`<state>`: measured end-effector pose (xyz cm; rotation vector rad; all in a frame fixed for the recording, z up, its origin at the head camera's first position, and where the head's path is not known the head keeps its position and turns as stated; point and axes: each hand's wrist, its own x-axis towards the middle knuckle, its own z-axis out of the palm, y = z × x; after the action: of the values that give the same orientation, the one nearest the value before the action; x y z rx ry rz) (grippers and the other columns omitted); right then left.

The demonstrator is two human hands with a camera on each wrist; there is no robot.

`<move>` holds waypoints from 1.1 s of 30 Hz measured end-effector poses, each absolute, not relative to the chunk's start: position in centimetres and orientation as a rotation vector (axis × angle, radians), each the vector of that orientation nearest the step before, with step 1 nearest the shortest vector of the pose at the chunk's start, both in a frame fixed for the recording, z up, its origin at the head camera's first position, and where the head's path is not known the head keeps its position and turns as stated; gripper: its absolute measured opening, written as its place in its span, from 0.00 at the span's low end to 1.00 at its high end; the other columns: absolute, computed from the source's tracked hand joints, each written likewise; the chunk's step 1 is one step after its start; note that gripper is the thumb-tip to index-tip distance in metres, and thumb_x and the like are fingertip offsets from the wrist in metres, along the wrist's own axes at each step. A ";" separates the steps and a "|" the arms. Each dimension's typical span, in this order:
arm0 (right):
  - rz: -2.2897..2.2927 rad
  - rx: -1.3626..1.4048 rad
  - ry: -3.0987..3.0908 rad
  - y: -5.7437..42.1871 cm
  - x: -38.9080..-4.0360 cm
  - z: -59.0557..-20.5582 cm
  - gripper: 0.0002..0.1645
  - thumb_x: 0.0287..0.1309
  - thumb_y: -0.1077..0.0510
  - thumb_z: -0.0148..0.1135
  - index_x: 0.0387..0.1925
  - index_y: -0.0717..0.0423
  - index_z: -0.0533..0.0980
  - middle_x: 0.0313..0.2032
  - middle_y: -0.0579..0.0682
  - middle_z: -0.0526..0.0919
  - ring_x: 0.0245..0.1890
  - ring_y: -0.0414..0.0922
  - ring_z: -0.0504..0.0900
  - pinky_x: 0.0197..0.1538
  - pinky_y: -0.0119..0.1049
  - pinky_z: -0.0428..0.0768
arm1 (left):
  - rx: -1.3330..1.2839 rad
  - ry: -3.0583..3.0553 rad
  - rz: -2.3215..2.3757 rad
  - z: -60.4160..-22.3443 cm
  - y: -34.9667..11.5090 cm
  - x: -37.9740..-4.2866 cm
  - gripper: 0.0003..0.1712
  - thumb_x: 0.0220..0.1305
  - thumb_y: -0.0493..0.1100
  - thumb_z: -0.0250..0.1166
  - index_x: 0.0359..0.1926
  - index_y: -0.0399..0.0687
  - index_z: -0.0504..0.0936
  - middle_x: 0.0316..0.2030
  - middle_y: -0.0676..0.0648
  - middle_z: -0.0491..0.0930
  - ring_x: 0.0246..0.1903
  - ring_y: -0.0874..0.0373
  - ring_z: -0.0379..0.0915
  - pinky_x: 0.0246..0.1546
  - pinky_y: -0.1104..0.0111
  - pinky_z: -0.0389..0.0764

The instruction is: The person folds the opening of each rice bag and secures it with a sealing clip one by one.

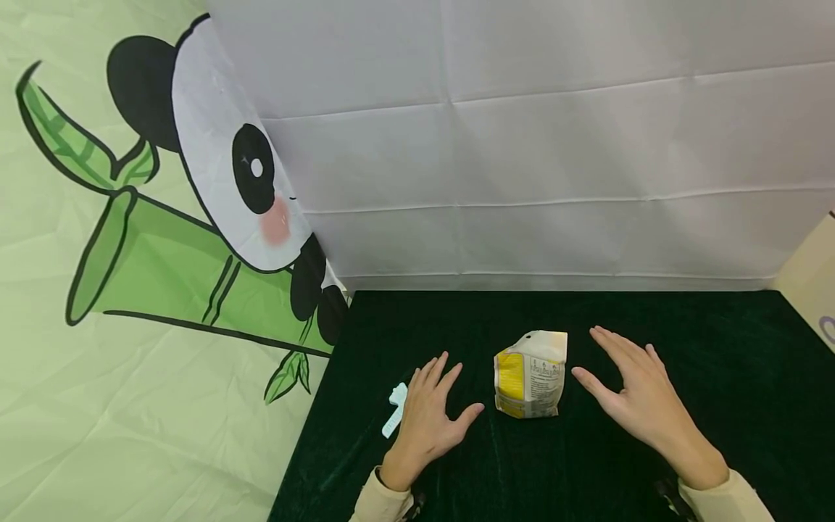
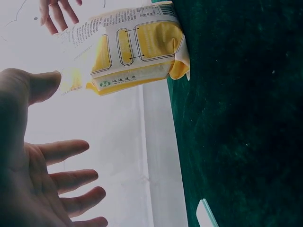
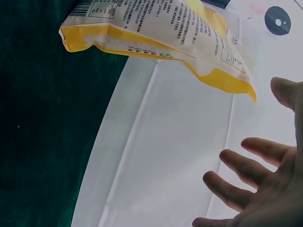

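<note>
A yellow and white printed packet (image 1: pixel 530 377) stands on the dark green cloth between the two hands. Its printed text and barcode show in both wrist views, where the packet (image 2: pixel 137 42) spans the top of the left one and the packet (image 3: pixel 156 33) the top of the right one. My left hand (image 1: pixel 427 420), fingers spread, is left of the packet and apart from it. On the other side, my right hand (image 1: pixel 642 395) has its fingers extended toward the packet without touching it. Just left of the left hand lies a pale blue, flat-handled item (image 1: pixel 396 409), partly hidden; its kind is unclear.
The dark green cloth (image 1: pixel 620 478) covers the table. Behind it hangs a creased white sheet (image 1: pixel 541 159). A light green panda-print curtain (image 1: pixel 163 406) borders the left side. At the right edge stands a beige box (image 1: pixel 812 283), partly out of view.
</note>
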<state>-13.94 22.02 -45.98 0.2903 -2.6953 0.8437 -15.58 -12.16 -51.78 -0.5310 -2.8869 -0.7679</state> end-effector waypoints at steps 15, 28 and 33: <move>0.853 0.305 -2.709 21.1 -14.2 -46.0 0.45 0.70 0.41 0.69 0.78 0.58 0.67 0.74 0.70 0.70 0.73 0.73 0.67 0.75 0.81 0.44 | -0.540 -2.885 -0.774 -51.5 -11.7 -15.7 0.43 0.70 0.73 0.61 0.76 0.55 0.73 0.83 0.44 0.60 0.81 0.41 0.57 0.79 0.36 0.57; 0.864 0.333 -2.672 20.8 -14.4 -46.1 0.44 0.69 0.43 0.71 0.77 0.60 0.68 0.73 0.69 0.72 0.71 0.72 0.70 0.74 0.82 0.47 | -0.539 -2.878 -0.813 -51.7 -11.2 -16.0 0.43 0.71 0.72 0.60 0.77 0.55 0.72 0.83 0.44 0.60 0.81 0.41 0.56 0.79 0.36 0.57; 0.859 0.332 -2.664 20.7 -14.5 -46.1 0.44 0.69 0.44 0.71 0.76 0.60 0.69 0.73 0.69 0.72 0.72 0.72 0.70 0.74 0.82 0.48 | -0.534 -2.898 -0.834 -51.6 -11.1 -16.1 0.43 0.71 0.72 0.61 0.78 0.55 0.71 0.84 0.45 0.58 0.82 0.42 0.55 0.80 0.37 0.55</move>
<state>-14.46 20.70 -46.06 0.3324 -2.6642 0.8590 -16.05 -11.07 -51.61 -0.5343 -2.8981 -0.8341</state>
